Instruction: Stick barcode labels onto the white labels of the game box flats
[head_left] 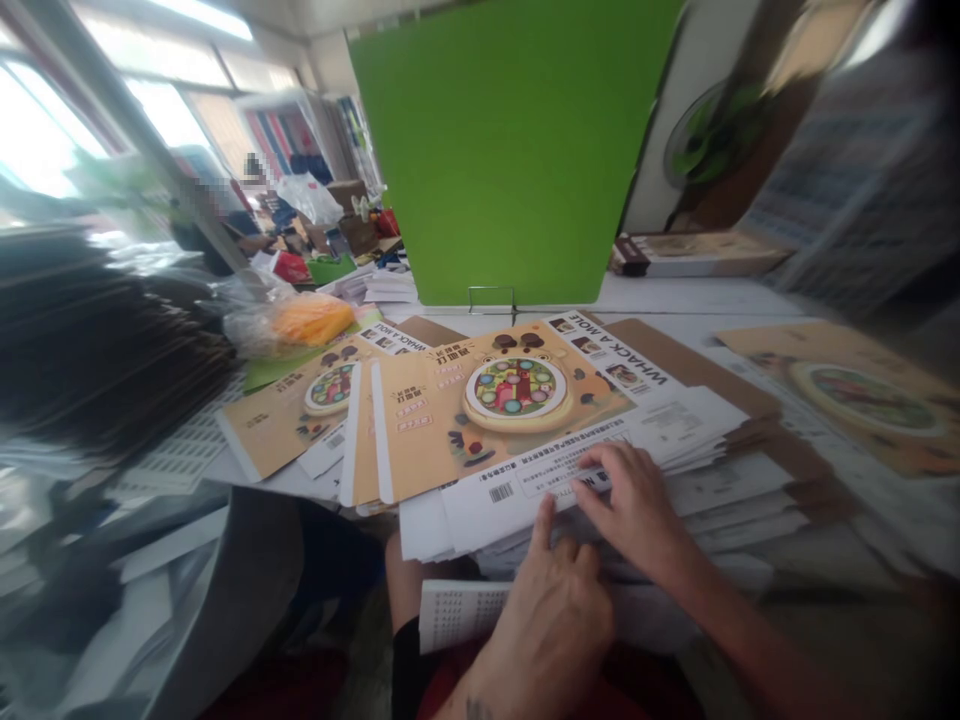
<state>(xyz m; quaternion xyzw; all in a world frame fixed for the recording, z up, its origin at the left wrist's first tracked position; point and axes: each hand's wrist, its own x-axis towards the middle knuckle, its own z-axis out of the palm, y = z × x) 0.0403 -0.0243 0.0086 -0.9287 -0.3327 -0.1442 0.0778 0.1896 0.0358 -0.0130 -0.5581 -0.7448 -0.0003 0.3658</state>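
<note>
A printed cardboard sheet (420,440) lies before me, tan with a round game-board picture, "WHACK A MOLE" lettering and a white flap along its near side. My left hand (559,610) has its index finger stretched out, the tip on that white flap; its other fingers are bent. Just right of it, my right hand (641,505) rests on the same flap, thumb and index finger apart. Any small thing under its fingertips cannot be made out. Under the sheet is a stack of white-edged sheets (420,530). A strip of small printed labels (457,612) lies below, beside my left wrist.
A green board (517,150) stands upright behind the sheets. More printed sheets lie to the left (274,420) and right (862,390). At far left rises a dark stack (97,350); a grey bin (247,600) with paper scraps stands below. An orange bundle in plastic (311,318) sits behind.
</note>
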